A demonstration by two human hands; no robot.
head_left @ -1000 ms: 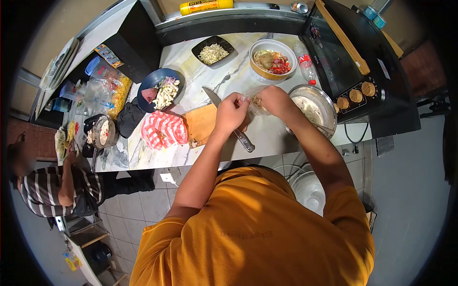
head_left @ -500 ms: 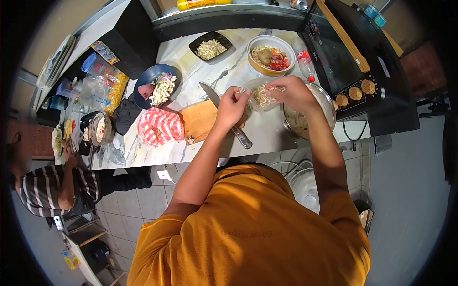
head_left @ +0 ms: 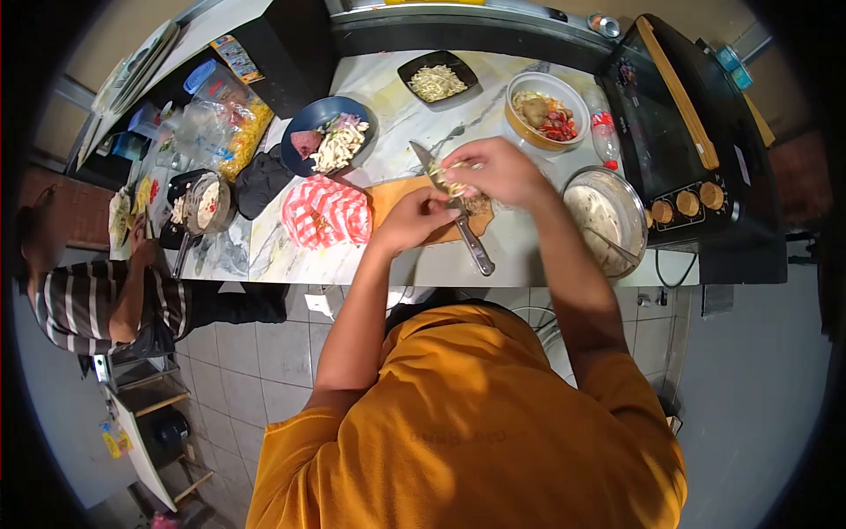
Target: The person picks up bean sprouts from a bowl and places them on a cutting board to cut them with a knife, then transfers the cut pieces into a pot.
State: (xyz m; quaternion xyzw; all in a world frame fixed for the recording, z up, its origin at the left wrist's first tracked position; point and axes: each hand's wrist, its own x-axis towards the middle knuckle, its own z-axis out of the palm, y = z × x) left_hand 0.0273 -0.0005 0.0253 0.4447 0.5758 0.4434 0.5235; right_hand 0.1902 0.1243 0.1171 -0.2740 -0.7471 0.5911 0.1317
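Observation:
My right hand [head_left: 504, 174] is closed on a small bunch of bean sprouts [head_left: 455, 181], held above the wooden cutting board [head_left: 398, 195]. Just left of it, my left hand [head_left: 411, 220] is low over the board with thumb and fingers pinched together; what they hold, if anything, I cannot make out. A kitchen knife [head_left: 476, 247] lies slantwise across the board, its handle toward me and part of its blade hidden by my hands. Small brownish scraps [head_left: 477, 206] lie on the board beside the knife.
A red-and-white striped bag [head_left: 326, 213], a blue plate of chopped food [head_left: 304, 115], a black dish of sprouts [head_left: 438, 83], a bowl of vegetables [head_left: 546, 110] and a metal pot [head_left: 606, 216] surround the board. An oven [head_left: 679, 141] stands right; a co-worker [head_left: 106, 304] is left.
Both hands have moved left, from beside the pot to over the cutting board. The clear bag of sprouts between them no longer shows plainly; a spoon in the pot has come into view.

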